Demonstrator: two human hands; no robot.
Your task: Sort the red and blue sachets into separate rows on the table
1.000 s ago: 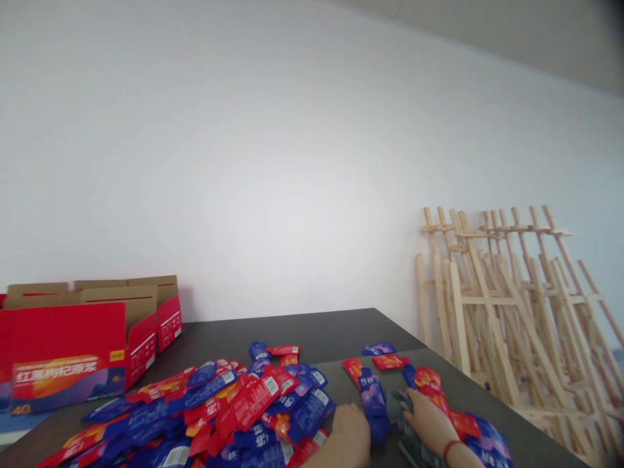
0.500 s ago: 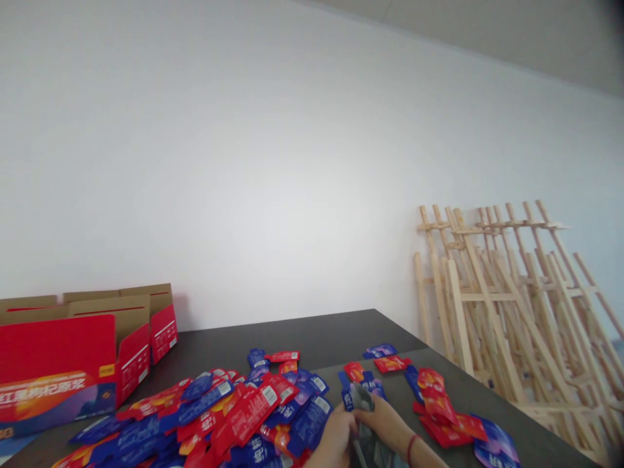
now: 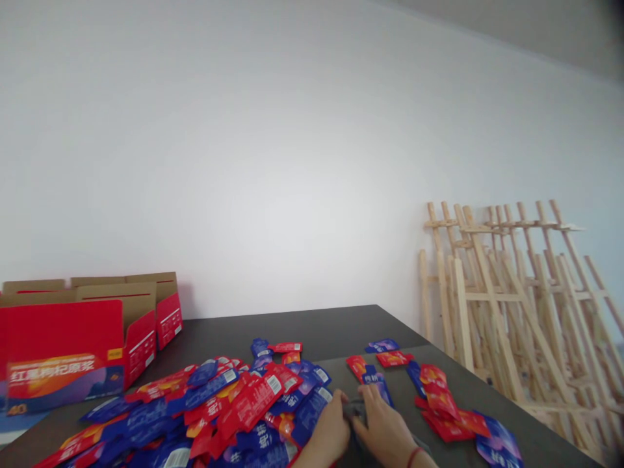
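At the bottom of the view, a dark grey cloth (image 3: 355, 411) is bunched between my two hands over the table. My left hand (image 3: 332, 426) is closed on its left side, next to the pile of sachets. My right hand (image 3: 383, 421), with a red cord at the wrist, has its fingers bent over the right side of the cloth. Just beyond the fingers lie a blue sachet (image 3: 377, 382) and a red sachet (image 3: 356, 366). The lower part of the cloth is partly hidden by my hands.
A large heap of red and blue sachets (image 3: 248, 406) covers the table's left side. More sachets (image 3: 441, 396) lie at the right. Open red cardboard boxes (image 3: 63, 344) stand at the far left. Wooden easels (image 3: 492, 296) lean against the wall beyond the dark table's (image 3: 336, 320) right edge.
The grey cloth, bunched higher before, is now lower and flatter between my hands. My right hand has turned so its fingers point away from me over the cloth. The view has shifted slightly.
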